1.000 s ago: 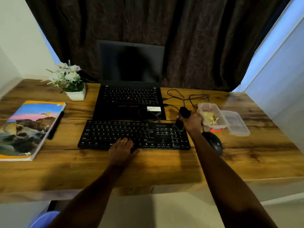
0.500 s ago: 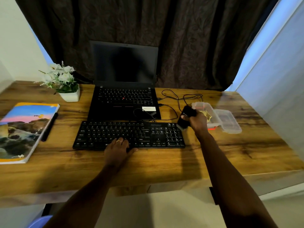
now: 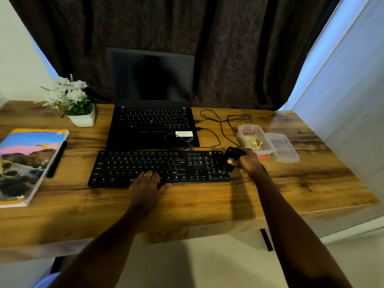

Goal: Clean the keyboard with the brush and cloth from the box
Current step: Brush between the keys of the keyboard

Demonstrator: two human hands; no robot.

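A black keyboard [image 3: 145, 167] lies on the wooden desk in front of a black laptop. My left hand [image 3: 146, 187] rests flat on its front edge near the space bar, fingers spread. My right hand [image 3: 247, 162] grips a black brush [image 3: 230, 161] whose lower end touches the keyboard's right end at the number pad. Behind that hand stands a clear plastic box [image 3: 243, 129] with a yellow cloth [image 3: 252, 140] inside.
The box's clear lid [image 3: 283, 149] lies right of it. An open laptop [image 3: 152, 121] with black cables [image 3: 220, 125] sits behind the keyboard. A white flower pot [image 3: 80, 114], a colourful book [image 3: 27, 163] and a black pen [image 3: 57, 159] occupy the left.
My right hand has carried the brush from beside the box down onto the keyboard's right end. My left hand has stayed on the front edge.
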